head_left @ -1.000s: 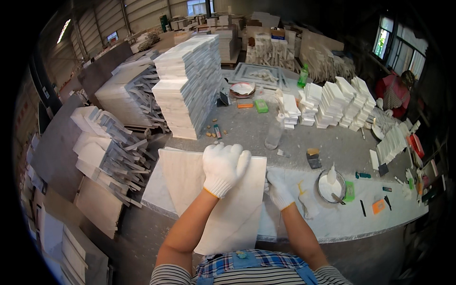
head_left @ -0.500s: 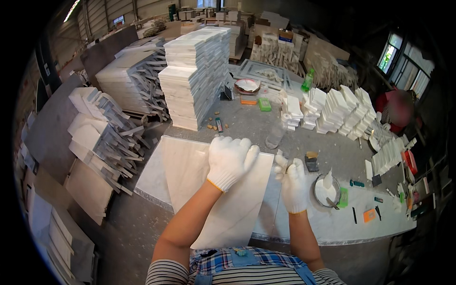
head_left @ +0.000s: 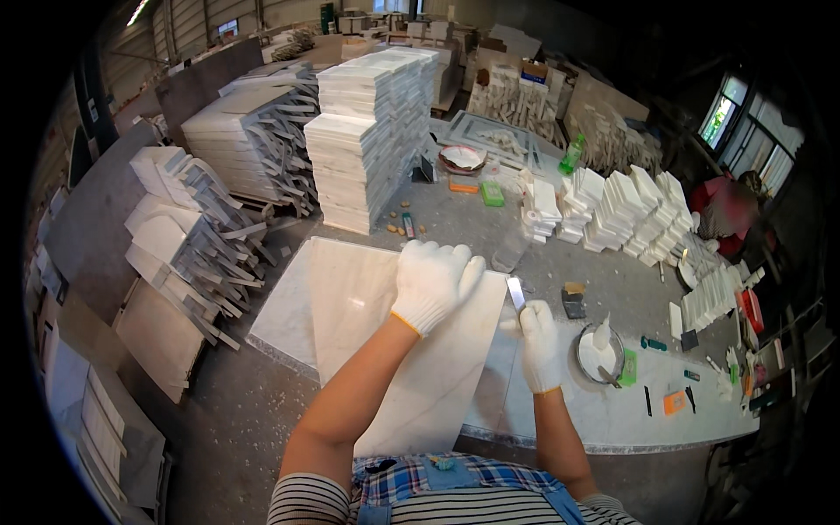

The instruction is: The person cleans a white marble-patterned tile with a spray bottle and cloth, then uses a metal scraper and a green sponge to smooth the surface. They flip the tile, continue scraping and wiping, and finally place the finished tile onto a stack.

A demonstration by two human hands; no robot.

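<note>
A pale veined marble slab (head_left: 420, 385) lies tilted in front of me, its near end close to my apron. My left hand (head_left: 437, 278), in a white knit glove, grips the slab's far edge with curled fingers, the thumb side toward the right corner. In my gloved right hand (head_left: 540, 341) is a small flat metal scraper (head_left: 516, 293). Its bright blade points up and away, beside the slab's far right corner; whether it touches the edge I cannot tell. The handle is hidden in my fingers.
Right of my right hand stands a bowl of white paste (head_left: 598, 357). Beyond it lie a dark block (head_left: 573, 302) and an orange box (head_left: 674, 402). A tall stack of marble tiles (head_left: 350, 149) rises far left. Rows of white pieces (head_left: 617, 206) line the right, near another person (head_left: 731, 206).
My right hand has turned, and the scraper blade now shows bright above the fingers. My left hand keeps its hold on the slab. The whole view has shifted slightly.
</note>
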